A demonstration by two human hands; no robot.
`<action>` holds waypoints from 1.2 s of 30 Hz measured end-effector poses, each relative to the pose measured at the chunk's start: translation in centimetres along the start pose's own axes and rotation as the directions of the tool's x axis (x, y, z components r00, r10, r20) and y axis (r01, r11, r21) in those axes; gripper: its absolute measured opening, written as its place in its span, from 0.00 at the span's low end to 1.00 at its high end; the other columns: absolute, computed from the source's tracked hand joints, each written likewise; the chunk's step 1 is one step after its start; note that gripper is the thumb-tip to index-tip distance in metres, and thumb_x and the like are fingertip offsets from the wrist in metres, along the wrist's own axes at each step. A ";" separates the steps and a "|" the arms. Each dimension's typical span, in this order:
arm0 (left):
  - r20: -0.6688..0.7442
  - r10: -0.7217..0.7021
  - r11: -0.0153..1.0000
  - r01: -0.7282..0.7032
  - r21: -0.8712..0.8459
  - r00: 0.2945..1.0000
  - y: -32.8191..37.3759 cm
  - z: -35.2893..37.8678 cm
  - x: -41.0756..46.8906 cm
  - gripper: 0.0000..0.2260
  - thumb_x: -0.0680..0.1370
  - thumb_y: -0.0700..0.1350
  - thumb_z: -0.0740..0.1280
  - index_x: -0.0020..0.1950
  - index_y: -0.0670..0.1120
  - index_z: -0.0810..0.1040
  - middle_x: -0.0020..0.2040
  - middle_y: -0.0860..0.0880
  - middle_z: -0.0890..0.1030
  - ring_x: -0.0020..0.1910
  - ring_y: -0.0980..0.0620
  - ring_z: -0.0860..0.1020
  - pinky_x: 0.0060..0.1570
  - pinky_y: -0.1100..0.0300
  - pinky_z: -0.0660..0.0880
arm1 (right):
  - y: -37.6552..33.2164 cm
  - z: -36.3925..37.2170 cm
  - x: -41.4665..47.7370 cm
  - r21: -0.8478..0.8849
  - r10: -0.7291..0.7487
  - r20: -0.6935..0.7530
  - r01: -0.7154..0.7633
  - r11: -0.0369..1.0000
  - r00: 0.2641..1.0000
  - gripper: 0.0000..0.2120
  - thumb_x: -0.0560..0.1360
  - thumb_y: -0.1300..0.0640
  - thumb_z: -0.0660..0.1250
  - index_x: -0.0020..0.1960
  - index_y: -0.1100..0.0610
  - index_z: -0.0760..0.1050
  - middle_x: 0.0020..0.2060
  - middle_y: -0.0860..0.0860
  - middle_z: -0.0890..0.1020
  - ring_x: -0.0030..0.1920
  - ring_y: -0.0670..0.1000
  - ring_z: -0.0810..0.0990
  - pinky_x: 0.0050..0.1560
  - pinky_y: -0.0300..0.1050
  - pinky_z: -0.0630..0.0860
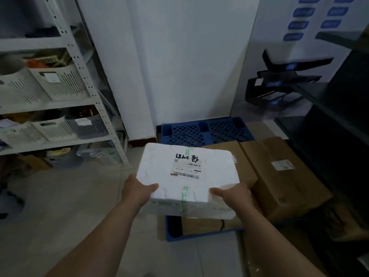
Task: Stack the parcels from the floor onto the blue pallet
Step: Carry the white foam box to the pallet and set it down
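Note:
I hold a white foam parcel (163,172) with a shipping label and black handwriting on its lid, above the blue pallet (191,132). My left hand (137,190) grips its near left corner. My right hand (234,196) grips its near right corner. A large brown cardboard box (283,176) lies on the pallet's right side, and another brown box (237,158) sits between it and the foam parcel. Under the foam parcel, a flat brown parcel (201,224) rests at the pallet's near edge. The pallet's far part shows bare blue grid.
A white metal shelf rack (83,80) with slotted baskets stands at the left. A white wall panel (179,66) rises behind the pallet. Black equipment (283,80) and a dark cabinet (343,116) are at the right. Grey floor (69,196) spreads left of the pallet.

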State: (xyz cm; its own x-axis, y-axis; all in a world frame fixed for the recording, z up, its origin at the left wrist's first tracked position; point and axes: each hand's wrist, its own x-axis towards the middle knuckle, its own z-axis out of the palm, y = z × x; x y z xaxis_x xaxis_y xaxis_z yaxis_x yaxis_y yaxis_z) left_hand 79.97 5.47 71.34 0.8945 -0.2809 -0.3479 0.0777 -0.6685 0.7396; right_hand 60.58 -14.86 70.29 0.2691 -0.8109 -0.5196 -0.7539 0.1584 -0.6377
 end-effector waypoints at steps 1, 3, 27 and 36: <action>0.016 0.014 0.999 -0.015 0.038 1.000 0.3 -1.0 1.6 0.34 0.62 0.52 0.78 0.65 0.42 0.74 0.60 0.43 0.79 0.54 0.42 0.79 0.54 0.49 0.77 | -1.0 1.2 -0.1 0.012 0.014 -0.007 -0.014 1.000 1.000 0.50 0.59 0.41 0.81 0.69 0.64 0.63 0.66 0.59 0.71 0.65 0.60 0.72 0.62 0.55 0.74; 0.041 0.018 0.992 -0.023 0.124 0.999 1.0 -2.5 4.9 0.33 0.67 0.52 0.77 0.68 0.43 0.71 0.63 0.44 0.77 0.59 0.41 0.76 0.57 0.54 0.73 | -2.8 3.5 0.0 0.049 0.015 -0.022 -0.014 0.999 1.000 0.48 0.58 0.40 0.81 0.68 0.63 0.66 0.64 0.58 0.74 0.63 0.59 0.74 0.60 0.54 0.75; 0.428 0.017 0.957 -0.139 0.254 0.903 12.6 7.1 28.6 0.36 0.58 0.55 0.79 0.62 0.43 0.74 0.61 0.42 0.76 0.57 0.41 0.76 0.58 0.46 0.76 | -9.4 6.6 15.4 0.215 0.363 -0.125 -0.332 0.919 0.923 0.40 0.59 0.43 0.81 0.63 0.60 0.71 0.60 0.55 0.77 0.57 0.57 0.78 0.56 0.54 0.77; 0.613 0.027 0.874 -0.316 0.369 0.789 16.3 12.5 39.9 0.34 0.61 0.56 0.77 0.63 0.44 0.74 0.61 0.43 0.75 0.54 0.43 0.77 0.56 0.48 0.78 | -12.3 10.0 20.7 0.308 0.533 -0.158 -0.471 0.827 0.831 0.36 0.62 0.42 0.79 0.61 0.60 0.72 0.57 0.54 0.77 0.57 0.56 0.77 0.55 0.50 0.76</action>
State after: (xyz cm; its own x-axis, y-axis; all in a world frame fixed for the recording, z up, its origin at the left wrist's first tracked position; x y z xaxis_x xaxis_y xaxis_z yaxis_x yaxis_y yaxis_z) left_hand 111.44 -25.22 62.28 0.4380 -0.6620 -0.6083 -0.3772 -0.7495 0.5440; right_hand 81.44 -27.94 61.66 -0.2725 -0.6791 -0.6816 -0.5650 0.6864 -0.4579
